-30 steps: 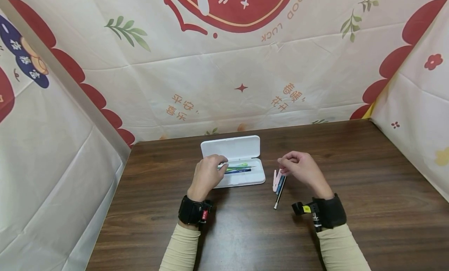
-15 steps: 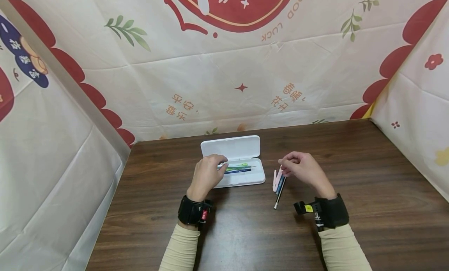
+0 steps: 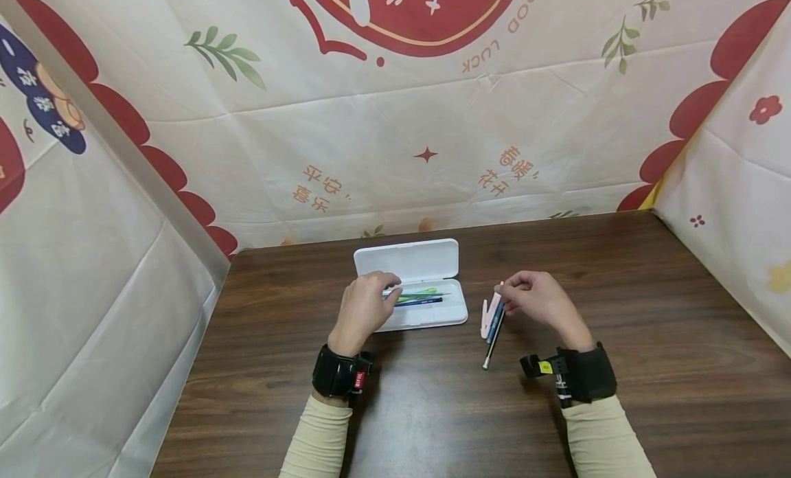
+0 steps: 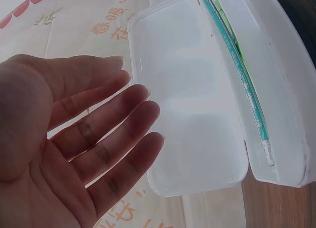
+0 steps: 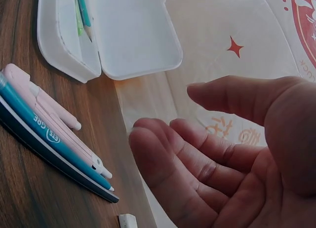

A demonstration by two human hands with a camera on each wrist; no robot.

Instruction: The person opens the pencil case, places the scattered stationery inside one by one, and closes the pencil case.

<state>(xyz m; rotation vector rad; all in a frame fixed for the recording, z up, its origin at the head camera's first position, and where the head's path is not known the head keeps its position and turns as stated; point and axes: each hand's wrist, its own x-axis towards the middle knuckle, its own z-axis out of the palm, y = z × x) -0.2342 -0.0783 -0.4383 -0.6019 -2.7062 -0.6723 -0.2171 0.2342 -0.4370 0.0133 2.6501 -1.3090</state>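
My left hand (image 3: 364, 310) is held over the left part of an open white pencil case (image 3: 450, 314), fingers loosely bent, nothing in them. Inside the case lie a teal pencil (image 4: 242, 75), a dark blue pencil (image 3: 423, 302) and something bright green. To the right of the case, a pink compass (image 5: 57, 107), a blue pen (image 5: 69, 151) and a black pencil (image 3: 492, 347) lie side by side on the table. Over their far ends hovers my right hand (image 3: 536, 296). The right wrist view shows its thumb apart from the fingers, with nothing between them.
The case's raised lid (image 3: 408, 259) stands at the back, near the printed cloth (image 3: 371, 134) behind the table. A small white block (image 5: 127, 221) lies beyond the pen tips. Brown wooden table top (image 3: 426, 409) stretches in front of the hands.
My right hand has shifted slightly to the right and toward me, so more of the compass's far end shows. My left hand and the case stay as they were.
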